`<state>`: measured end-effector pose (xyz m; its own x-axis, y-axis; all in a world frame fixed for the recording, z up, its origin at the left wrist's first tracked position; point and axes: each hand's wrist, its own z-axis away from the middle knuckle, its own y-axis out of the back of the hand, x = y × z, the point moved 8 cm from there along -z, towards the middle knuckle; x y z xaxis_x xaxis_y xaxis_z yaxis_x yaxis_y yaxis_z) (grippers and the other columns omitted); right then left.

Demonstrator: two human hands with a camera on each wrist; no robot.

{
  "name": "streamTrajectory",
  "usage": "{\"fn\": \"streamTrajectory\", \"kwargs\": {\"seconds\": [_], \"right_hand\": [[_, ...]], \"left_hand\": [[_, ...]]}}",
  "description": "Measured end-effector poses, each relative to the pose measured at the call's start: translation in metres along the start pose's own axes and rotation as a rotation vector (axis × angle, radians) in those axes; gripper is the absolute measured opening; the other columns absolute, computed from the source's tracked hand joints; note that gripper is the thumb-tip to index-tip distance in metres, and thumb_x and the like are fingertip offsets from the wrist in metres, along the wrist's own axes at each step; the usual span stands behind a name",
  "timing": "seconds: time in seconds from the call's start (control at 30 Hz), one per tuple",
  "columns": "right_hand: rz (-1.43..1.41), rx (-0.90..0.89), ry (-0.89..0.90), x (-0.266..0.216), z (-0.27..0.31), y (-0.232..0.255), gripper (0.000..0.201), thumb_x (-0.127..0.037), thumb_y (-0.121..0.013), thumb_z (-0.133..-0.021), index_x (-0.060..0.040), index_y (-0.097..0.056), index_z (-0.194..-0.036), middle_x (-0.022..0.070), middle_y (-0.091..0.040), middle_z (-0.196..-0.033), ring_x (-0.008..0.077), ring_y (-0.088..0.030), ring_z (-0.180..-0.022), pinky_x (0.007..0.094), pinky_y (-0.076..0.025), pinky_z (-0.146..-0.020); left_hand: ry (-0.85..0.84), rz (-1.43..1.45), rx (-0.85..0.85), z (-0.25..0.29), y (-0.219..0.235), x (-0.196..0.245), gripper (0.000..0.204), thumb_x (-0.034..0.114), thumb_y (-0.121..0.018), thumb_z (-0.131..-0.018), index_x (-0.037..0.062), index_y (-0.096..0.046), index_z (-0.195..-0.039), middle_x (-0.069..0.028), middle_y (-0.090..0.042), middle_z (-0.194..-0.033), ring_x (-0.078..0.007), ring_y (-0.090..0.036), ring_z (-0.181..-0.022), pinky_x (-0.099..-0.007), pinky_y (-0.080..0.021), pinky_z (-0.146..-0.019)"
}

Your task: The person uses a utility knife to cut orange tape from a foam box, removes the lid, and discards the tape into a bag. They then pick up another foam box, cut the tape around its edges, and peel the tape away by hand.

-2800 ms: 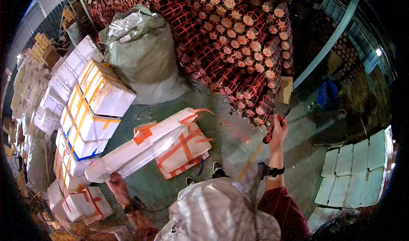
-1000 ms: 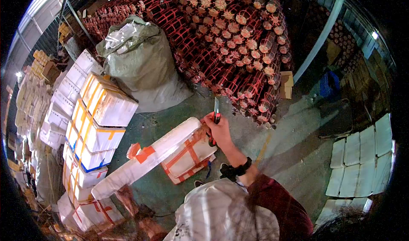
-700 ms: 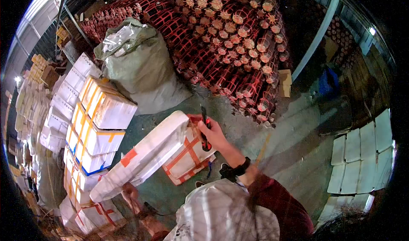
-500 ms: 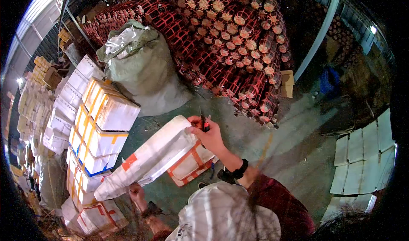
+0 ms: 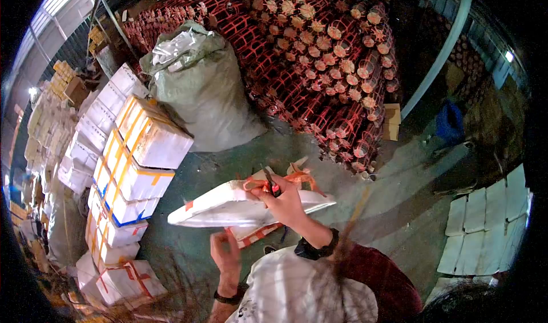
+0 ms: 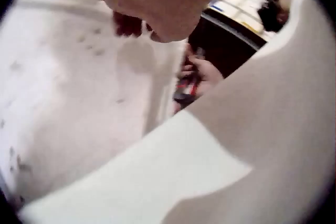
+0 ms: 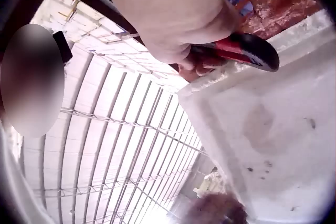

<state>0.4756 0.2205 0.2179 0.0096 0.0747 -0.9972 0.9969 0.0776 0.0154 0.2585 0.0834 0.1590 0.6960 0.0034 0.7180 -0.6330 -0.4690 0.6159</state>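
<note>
The right hand (image 5: 281,200) grips a red and black knife (image 5: 273,187) at the upper edge of a white foam lid (image 5: 228,206), in the head view. Its handle (image 7: 252,51) sticks out of the curled fingers in the right wrist view, beside the lid (image 7: 273,124). Red-orange tape (image 5: 302,178) hangs at the lid's far side. Below the lid's near edge, the left hand (image 5: 226,253) is raised and blurred, its fingers bent, with nothing seen in it. A taped foam box (image 5: 260,234) lies mostly hidden under the lid.
Taped foam boxes (image 5: 142,177) are stacked at the left, beside a large full sack (image 5: 202,94). Behind lies a pile of red-netted rolls (image 5: 319,66). White foam boxes (image 5: 488,214) stand at the right; a blue container (image 5: 450,122) is farther back.
The lid has turned from a steep slant to nearly level and moved right. The left hand has come off its lower end and moved right. The right hand is lower, still gripping the knife.
</note>
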Motion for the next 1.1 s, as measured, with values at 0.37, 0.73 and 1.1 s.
{"fn": "streamTrajectory", "kwargs": {"seconds": [0.37, 0.73, 1.1], "right_hand": [[0.349, 0.502, -0.029, -0.013, 0.008, 0.131, 0.034, -0.034, -0.072, -0.086, -0.0008, -0.066, -0.092, 0.0119, -0.067, -0.072, 0.0266, -0.065, -0.069, 0.0377, -0.051, -0.069], [0.598, 0.675, -0.055, 0.041, 0.057, 0.268, 0.027, -0.019, -0.073, -0.084, -0.0021, -0.064, -0.102, 0.0114, -0.068, -0.084, 0.0284, -0.065, -0.076, 0.0382, -0.051, -0.072], [0.705, 0.338, -0.283, 0.017, 0.032, 0.297, 0.021, -0.016, -0.071, -0.085, -0.0023, -0.065, -0.1, 0.0068, -0.065, -0.08, 0.016, -0.063, -0.067, 0.0334, -0.05, -0.065]], "left_hand": [[-0.319, -0.049, -0.496, -0.105, -0.059, 0.098, 0.049, 0.023, -0.087, -0.067, 0.0006, -0.06, -0.1, -0.0147, -0.064, -0.093, -0.0294, -0.065, -0.087, -0.0389, -0.052, -0.079], [-0.169, 0.211, -0.489, -0.072, -0.038, 0.035, 0.046, -0.001, -0.078, -0.063, 0.0008, -0.062, -0.106, -0.0133, -0.064, -0.102, -0.0311, -0.064, -0.099, -0.0355, -0.05, -0.087], [-0.531, 0.099, -0.481, -0.049, -0.007, 0.038, 0.043, -0.013, -0.066, -0.062, -0.0004, -0.061, -0.103, -0.0143, -0.065, -0.109, -0.0411, -0.056, -0.122, -0.0552, -0.038, -0.111]]}}
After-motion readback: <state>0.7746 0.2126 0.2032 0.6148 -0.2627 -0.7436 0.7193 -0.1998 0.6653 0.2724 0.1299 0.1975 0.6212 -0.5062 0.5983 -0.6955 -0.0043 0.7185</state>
